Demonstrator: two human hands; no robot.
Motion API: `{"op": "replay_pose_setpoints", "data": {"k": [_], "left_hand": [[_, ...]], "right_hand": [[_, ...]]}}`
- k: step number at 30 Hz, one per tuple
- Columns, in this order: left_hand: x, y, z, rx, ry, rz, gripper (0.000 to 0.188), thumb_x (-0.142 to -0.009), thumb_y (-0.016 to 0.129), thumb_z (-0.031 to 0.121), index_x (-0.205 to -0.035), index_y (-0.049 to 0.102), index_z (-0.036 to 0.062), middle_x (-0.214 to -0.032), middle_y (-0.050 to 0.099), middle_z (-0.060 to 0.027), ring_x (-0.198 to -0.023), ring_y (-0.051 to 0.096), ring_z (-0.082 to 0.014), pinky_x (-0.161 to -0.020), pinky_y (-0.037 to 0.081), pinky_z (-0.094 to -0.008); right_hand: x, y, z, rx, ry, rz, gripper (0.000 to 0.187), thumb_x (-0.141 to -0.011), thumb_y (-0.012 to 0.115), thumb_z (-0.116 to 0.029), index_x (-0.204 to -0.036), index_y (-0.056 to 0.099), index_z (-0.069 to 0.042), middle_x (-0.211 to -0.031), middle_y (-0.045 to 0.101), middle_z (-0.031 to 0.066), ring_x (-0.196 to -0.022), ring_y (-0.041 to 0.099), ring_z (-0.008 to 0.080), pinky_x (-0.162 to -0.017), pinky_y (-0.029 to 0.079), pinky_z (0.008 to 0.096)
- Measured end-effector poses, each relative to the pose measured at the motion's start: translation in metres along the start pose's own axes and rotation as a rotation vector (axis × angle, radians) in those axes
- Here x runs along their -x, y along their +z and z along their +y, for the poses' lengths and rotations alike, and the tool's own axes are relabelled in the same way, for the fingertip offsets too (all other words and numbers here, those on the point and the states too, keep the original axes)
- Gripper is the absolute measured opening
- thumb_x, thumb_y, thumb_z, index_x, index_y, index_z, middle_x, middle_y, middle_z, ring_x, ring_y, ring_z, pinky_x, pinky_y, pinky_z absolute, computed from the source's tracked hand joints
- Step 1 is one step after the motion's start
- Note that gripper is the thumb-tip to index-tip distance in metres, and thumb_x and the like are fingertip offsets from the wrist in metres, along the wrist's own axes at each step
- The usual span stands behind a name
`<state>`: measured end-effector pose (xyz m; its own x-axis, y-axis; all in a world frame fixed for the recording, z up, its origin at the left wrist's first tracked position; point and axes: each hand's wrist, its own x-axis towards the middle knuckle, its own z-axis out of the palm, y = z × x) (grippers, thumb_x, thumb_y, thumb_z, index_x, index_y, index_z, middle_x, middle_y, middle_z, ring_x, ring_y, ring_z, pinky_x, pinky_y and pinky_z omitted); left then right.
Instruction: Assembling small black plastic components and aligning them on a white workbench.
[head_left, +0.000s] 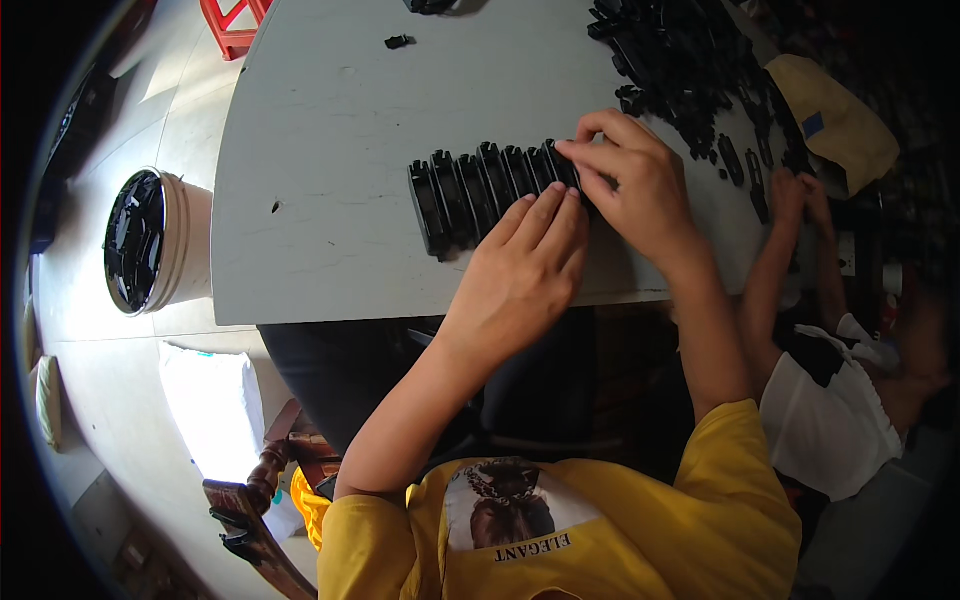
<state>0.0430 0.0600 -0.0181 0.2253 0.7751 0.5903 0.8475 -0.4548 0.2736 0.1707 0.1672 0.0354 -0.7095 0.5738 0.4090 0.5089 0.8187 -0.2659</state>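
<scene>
A row of long, narrow black plastic parts [463,196] stands side by side near the table's front edge. My left hand [525,250] lies over the near right end of this row, its fingers stretched out and touching the parts; its thumb is hidden. At the row's right end my right hand [632,178] is closed, thumb and forefinger pinching the last black plastic part [553,158]. Most of that last part is covered by my fingers.
The grey table [320,120] bears a heap of black parts [680,80] at the far right and a small black piece [399,42] farther back. A white bucket [190,240] of black pieces stands left. Another person's hands [795,195] work at right, near a tan bag [830,110].
</scene>
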Motion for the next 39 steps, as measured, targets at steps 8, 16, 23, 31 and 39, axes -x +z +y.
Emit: {"op": "replay_pose_setpoints", "data": {"k": [8, 16, 23, 31, 39], "left_hand": [[0.001, 0.001, 0.000, 0.001, 0.012, 0.006, 0.033, -0.080, 0.056, 0.011, -0.107, 0.064, -0.0067, -0.119, 0.059, -0.0188, -0.117, 0.056, -0.0306, -0.102, 0.044, -0.0399], [0.001, 0.004, 0.000, -0.020, 0.042, -0.003, 0.029, -0.082, 0.054, 0.013, -0.102, 0.065, -0.0046, -0.125, 0.057, -0.0222, -0.120, 0.054, -0.0324, -0.104, 0.041, -0.0417], [0.005, 0.005, 0.000, -0.027, 0.042, 0.019, 0.030, -0.083, 0.054, 0.014, -0.103, 0.066, -0.0051, -0.127, 0.056, -0.0233, -0.121, 0.053, -0.0327, -0.104, 0.041, -0.0416], [0.008, 0.003, -0.001, 0.006, 0.028, 0.092, 0.030, -0.080, 0.054, 0.013, -0.101, 0.066, -0.0052, -0.119, 0.060, -0.0218, -0.115, 0.057, -0.0331, -0.100, 0.044, -0.0406], [0.008, 0.005, 0.000, -0.019, -0.006, 0.157, 0.027, -0.078, 0.056, 0.011, -0.098, 0.066, -0.0045, -0.112, 0.063, -0.0211, -0.109, 0.059, -0.0326, -0.094, 0.047, -0.0387]], "right_hand": [[-0.027, -0.018, -0.007, 0.292, -0.176, -0.369, 0.005, -0.083, 0.063, -0.006, -0.083, 0.067, -0.003, -0.088, 0.059, 0.0048, -0.079, 0.059, 0.0236, -0.065, 0.048, 0.0365], [-0.059, -0.015, 0.018, -0.057, -0.226, -0.364, 0.018, -0.083, 0.057, -0.005, -0.094, 0.071, -0.005, -0.081, 0.060, 0.0112, -0.072, 0.059, 0.0308, -0.066, 0.047, 0.0376], [-0.152, 0.092, -0.008, -0.011, -0.032, -0.090, 0.025, -0.082, 0.061, -0.008, -0.105, 0.071, -0.011, -0.091, 0.064, 0.0077, -0.085, 0.063, 0.0277, -0.075, 0.051, 0.0369], [-0.119, 0.056, 0.006, -0.130, 0.156, -0.275, 0.010, -0.082, 0.067, -0.006, -0.092, 0.067, -0.004, -0.079, 0.068, 0.0060, -0.074, 0.067, 0.0176, -0.065, 0.052, 0.0303], [-0.026, 0.005, -0.003, -0.288, 0.109, -0.136, 0.012, -0.076, 0.070, 0.003, -0.087, 0.071, -0.004, -0.088, 0.067, 0.0024, -0.070, 0.059, 0.0078, -0.055, 0.044, 0.0201]]}}
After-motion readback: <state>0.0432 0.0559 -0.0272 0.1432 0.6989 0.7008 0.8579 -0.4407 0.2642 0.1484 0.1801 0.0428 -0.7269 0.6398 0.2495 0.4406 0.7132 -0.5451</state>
